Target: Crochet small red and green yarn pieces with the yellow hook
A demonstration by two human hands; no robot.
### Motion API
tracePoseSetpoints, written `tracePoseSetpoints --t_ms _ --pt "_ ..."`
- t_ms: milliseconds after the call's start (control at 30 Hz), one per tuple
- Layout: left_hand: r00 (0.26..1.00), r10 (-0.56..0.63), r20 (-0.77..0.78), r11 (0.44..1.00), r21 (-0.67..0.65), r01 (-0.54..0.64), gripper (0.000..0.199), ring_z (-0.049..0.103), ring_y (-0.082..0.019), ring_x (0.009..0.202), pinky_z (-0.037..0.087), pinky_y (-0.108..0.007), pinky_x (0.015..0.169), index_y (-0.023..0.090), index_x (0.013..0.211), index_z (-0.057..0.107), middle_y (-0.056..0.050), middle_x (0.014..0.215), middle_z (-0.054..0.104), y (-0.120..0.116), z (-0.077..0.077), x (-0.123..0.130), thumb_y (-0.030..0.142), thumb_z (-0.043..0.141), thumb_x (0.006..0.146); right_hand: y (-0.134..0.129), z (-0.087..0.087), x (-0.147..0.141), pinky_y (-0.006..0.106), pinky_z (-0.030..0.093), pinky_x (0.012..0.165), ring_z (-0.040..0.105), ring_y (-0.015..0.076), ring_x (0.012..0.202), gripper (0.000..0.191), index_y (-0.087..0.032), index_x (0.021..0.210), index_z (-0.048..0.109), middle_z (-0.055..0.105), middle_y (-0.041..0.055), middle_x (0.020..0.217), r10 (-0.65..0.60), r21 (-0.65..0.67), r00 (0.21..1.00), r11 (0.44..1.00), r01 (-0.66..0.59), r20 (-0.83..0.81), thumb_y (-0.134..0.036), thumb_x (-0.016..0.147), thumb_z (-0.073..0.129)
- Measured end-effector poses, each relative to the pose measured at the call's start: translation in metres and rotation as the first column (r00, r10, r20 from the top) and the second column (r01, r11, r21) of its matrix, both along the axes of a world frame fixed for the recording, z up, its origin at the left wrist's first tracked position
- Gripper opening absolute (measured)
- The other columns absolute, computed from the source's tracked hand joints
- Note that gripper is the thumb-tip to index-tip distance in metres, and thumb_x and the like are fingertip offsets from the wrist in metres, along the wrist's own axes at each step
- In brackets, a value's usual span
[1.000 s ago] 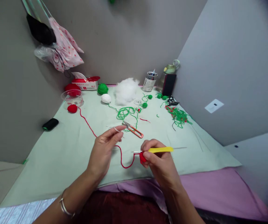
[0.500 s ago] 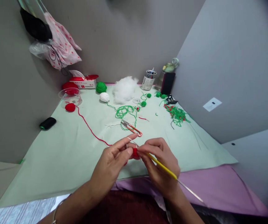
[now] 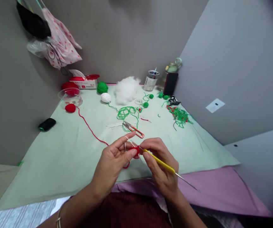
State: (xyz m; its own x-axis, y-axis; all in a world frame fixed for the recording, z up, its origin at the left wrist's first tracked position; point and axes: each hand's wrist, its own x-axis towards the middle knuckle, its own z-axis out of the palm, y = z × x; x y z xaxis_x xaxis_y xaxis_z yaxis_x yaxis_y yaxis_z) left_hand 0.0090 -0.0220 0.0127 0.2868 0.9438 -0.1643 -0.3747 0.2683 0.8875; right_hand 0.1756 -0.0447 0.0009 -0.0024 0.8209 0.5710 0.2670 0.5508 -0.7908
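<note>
Near the front of the table, my left hand (image 3: 114, 160) pinches a small red crochet piece (image 3: 136, 152) between thumb and fingers. White yarn (image 3: 126, 142) runs over its raised index finger. My right hand (image 3: 163, 161) grips a crochet hook (image 3: 161, 162) by its yellow handle, with the hook's tip at the red piece. A metal shaft sticks out behind that hand. Red yarn (image 3: 89, 128) trails from a red ball (image 3: 70, 108) toward my left hand, and a loop of it hangs below. Just beyond my fingers lie orange thread snips (image 3: 136, 130).
White stuffing (image 3: 127, 91), a green yarn ball (image 3: 102, 88) and a white yarn ball (image 3: 105, 98) sit at the back. Tangled green yarn scraps (image 3: 181, 117) lie on the right. A plastic tub (image 3: 72, 98) and a black case (image 3: 47, 124) are on the left.
The crochet hook and my right hand have shifted slightly left, with the hook lying at a changed angle. More of the red piece shows. The view has moved a little.
</note>
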Motion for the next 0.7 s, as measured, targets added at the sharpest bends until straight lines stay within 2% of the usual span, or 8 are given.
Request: tracePoseSetpoints --t_ms 200,300,400,467,500,600,633,700 --pt "0.999 -0.020 -0.035 1.000 0.001 0.020 0.052 0.064 -0.014 0.081 0.044 -0.024 0.063 0.029 0.135 0.076 0.000 0.090 0.072 0.003 0.000 -0.001 0.033 0.088 0.085 0.005 -0.002 0.000 0.027 0.057 0.068 0.067 0.0122 0.072 0.014 -0.030 0.108 0.078 0.071 -0.0012 0.088 0.042 -0.070 0.974 0.996 -0.059 -0.223 -0.025 0.104 0.065" --pt "0.999 -0.005 -0.045 1.000 0.003 0.005 0.058 0.064 -0.014 0.079 0.045 -0.024 0.064 0.027 0.139 0.073 0.001 0.086 0.071 0.005 0.000 0.000 0.031 0.089 0.083 0.004 -0.004 -0.001 0.027 0.058 0.065 0.069 0.0133 0.071 0.015 -0.028 0.107 0.077 0.072 -0.0001 0.087 0.023 -0.053 0.993 0.998 -0.030 -0.117 -0.020 0.102 0.066" --pt "0.998 0.028 -0.059 1.000 0.008 -0.028 0.064 0.061 -0.013 0.075 0.044 -0.025 0.064 0.024 0.143 0.070 0.001 0.083 0.070 0.005 -0.001 0.002 0.031 0.089 0.082 0.001 -0.011 -0.003 0.029 0.062 0.071 0.072 0.0169 0.082 0.031 -0.026 0.119 0.077 0.074 0.0047 0.094 -0.186 0.196 0.963 0.969 0.148 0.195 -0.007 0.097 0.066" --pt "0.999 0.013 -0.041 1.000 -0.012 -0.013 0.063 0.059 -0.012 0.072 0.042 -0.024 0.064 0.023 0.142 0.071 0.001 0.082 0.070 0.006 -0.001 0.002 0.033 0.088 0.083 -0.001 -0.016 -0.005 0.032 0.064 0.074 0.073 0.0198 0.089 0.040 -0.028 0.128 0.075 0.074 0.0075 0.101 -0.314 0.368 0.909 0.908 0.203 0.273 -0.006 0.096 0.066" --pt "1.000 -0.021 -0.023 0.999 -0.032 0.020 0.061 0.059 -0.012 0.073 0.041 -0.025 0.064 0.023 0.141 0.072 0.001 0.083 0.070 0.006 -0.001 0.002 0.034 0.088 0.083 -0.002 -0.017 -0.005 0.033 0.064 0.073 0.074 0.0204 0.089 0.042 -0.029 0.130 0.075 0.073 0.0078 0.103 -0.327 0.387 0.908 0.898 0.212 0.262 -0.006 0.096 0.067" --pt "0.989 -0.150 0.016 0.985 -0.078 0.151 0.059 0.061 -0.013 0.073 0.042 -0.025 0.067 0.022 0.137 0.075 0.000 0.083 0.072 0.007 0.000 0.001 0.033 0.090 0.081 -0.001 -0.013 -0.005 0.032 0.065 0.070 0.073 0.0190 0.087 0.038 -0.032 0.124 0.076 0.071 0.0060 0.103 -0.162 0.213 0.977 0.968 0.130 0.140 -0.007 0.098 0.064" --pt "0.987 -0.161 0.015 0.984 -0.073 0.162 0.061 0.061 -0.013 0.073 0.042 -0.025 0.069 0.022 0.136 0.075 0.000 0.083 0.072 0.007 0.000 0.001 0.033 0.092 0.079 0.000 -0.010 -0.005 0.032 0.065 0.070 0.073 0.0187 0.087 0.036 -0.031 0.121 0.076 0.070 0.0056 0.101 -0.099 0.150 0.990 0.985 0.083 0.105 -0.006 0.098 0.063" --pt "0.994 -0.113 0.006 0.992 -0.050 0.113 0.065 0.060 -0.013 0.075 0.044 -0.025 0.071 0.022 0.137 0.074 0.000 0.083 0.072 0.006 -0.001 0.003 0.031 0.094 0.076 0.002 -0.009 -0.005 0.034 0.066 0.075 0.072 0.0195 0.090 0.036 -0.029 0.121 0.077 0.070 0.0058 0.100 -0.094 0.153 0.987 0.985 0.075 0.127 -0.005 0.097 0.064"
